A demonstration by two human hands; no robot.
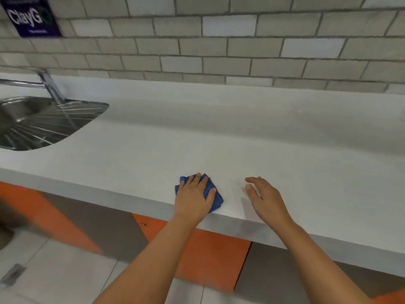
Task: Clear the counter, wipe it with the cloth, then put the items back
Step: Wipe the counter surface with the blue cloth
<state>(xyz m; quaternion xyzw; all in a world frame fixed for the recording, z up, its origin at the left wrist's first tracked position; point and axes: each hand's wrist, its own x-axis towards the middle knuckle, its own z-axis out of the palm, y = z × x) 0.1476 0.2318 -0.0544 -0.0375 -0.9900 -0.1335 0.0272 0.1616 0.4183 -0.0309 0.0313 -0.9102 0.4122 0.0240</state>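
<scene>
From my remote seat I see the white counter [219,139] running across the view, and the blue cloth [215,201] lies on it just below centre, toward 6 o'clock, close to the counter's front edge. My left hand [194,198] lies flat on top of the cloth with straight, slightly spread fingers pointing to 12 o'clock. It presses down rather than grasping, and it covers most of the fabric. Blue corners show beyond the fingertips at 11 o'clock of the hand and past the thumb at 3 to 4 o'clock. My right hand [264,197] is at 3 o'clock from the cloth, apart from it with bare counter between. Its fingers are loosely extended and relaxed, holding nothing, palm turned down and inward. A soft shadow lies beneath it, and I cannot tell whether it touches the surface or hangs just above it. Both bare forearms come in from 6 o'clock. At 9 o'clock of the view a stainless steel sink [32,121] is set into the counter, with a chrome faucet [51,86] rising at its back rim. A grey tiled wall [219,40] fills the 12 o'clock band, and a dark blue sign [30,16] hangs on it at 11 o'clock. Orange and grey cabinet fronts [210,255] show below the counter edge, above a pale tiled floor [54,270] at 7 o'clock.
</scene>
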